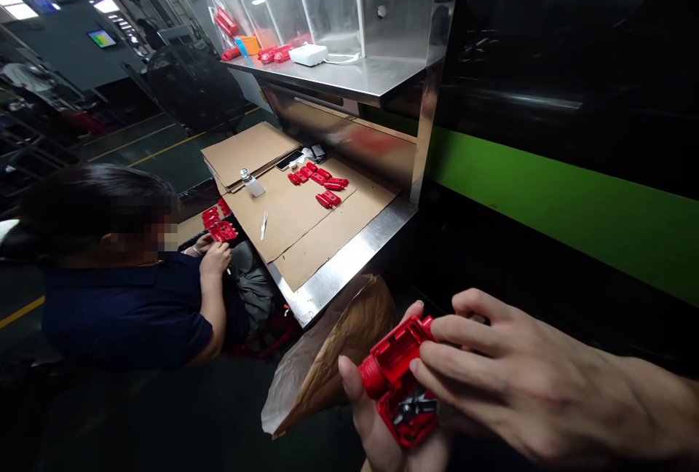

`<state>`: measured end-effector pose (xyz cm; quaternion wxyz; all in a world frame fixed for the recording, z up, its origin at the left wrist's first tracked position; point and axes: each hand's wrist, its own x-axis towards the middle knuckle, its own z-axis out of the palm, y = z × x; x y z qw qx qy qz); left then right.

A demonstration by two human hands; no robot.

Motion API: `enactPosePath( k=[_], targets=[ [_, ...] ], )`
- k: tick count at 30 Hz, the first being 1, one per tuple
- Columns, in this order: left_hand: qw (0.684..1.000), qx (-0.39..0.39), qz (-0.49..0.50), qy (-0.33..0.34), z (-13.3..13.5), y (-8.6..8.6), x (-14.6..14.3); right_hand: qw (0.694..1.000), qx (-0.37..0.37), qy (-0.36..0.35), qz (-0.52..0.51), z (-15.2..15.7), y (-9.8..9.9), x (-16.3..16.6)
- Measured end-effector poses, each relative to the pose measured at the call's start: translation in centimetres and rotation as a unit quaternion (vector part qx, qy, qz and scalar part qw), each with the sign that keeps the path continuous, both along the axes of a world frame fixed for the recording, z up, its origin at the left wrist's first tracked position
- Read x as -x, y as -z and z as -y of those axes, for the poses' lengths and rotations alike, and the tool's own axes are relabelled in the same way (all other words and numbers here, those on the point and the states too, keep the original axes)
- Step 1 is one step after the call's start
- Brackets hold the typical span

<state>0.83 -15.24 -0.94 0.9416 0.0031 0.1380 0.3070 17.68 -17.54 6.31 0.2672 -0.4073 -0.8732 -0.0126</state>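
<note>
Both hands grip one red plastic part (401, 383) at bottom centre of the head view: left hand (376, 432) cups it from below, thumb pressed on its round end, fingers closed under it; right hand (507, 377) comes in from the right, fingers curled over the top and side, index and middle fingertips (423, 368) pressing the open housing. Part is held in the air, well clear of the surface (349, 257), its hollow side up with dark metal bits visible inside. Just behind it, a crumpled brown paper bag (333, 363). Steel surface is covered with cardboard sheets (306, 228); on them a cluster of small red parts (320, 182), a small bottle (247, 176), tweezers (263, 225) and a phone (289, 160) near the back. Upper steel shelf (349, 75) carries more red parts (274, 54), an orange tub (250, 44) and a white box (309, 54) with a cable. At left a co-worker in a dark shirt (125, 308) sits low beside the surface, their hands (214, 253) on another red part (223, 231). Green stripe (562, 202) runs along the dark machine wall at right.
</note>
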Motion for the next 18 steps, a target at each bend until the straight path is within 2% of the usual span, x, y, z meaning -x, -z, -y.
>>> enactPosePath(
  k=[6, 10, 12, 14, 18],
  targets=[
    [0.999, -0.036, 0.002, -0.001, 0.0, 1.5, 0.2, 0.999, 0.026, -0.03, 0.019, -0.5, 0.4, -0.6],
    [0.998, -0.036, -0.032, -0.05, -0.4, 1.0, 0.0, 1.0, -0.007, 0.011, -0.001, 0.3, 2.0, -1.6],
    [0.993, -0.016, -0.06, -0.099, -0.6, 0.5, -0.2, 0.997, 0.005, 0.053, -0.06, 0.9, 2.8, -1.4],
    [0.987, -0.003, -0.091, -0.133, -0.6, 0.2, -0.4, 0.982, 0.052, 0.089, -0.161, 1.6, 3.6, -0.4],
    [0.973, -0.054, -0.171, -0.145, -0.1, 0.7, -0.8, 0.914, 0.153, 0.104, -0.36, 2.4, 4.9, 2.9]
  ],
)
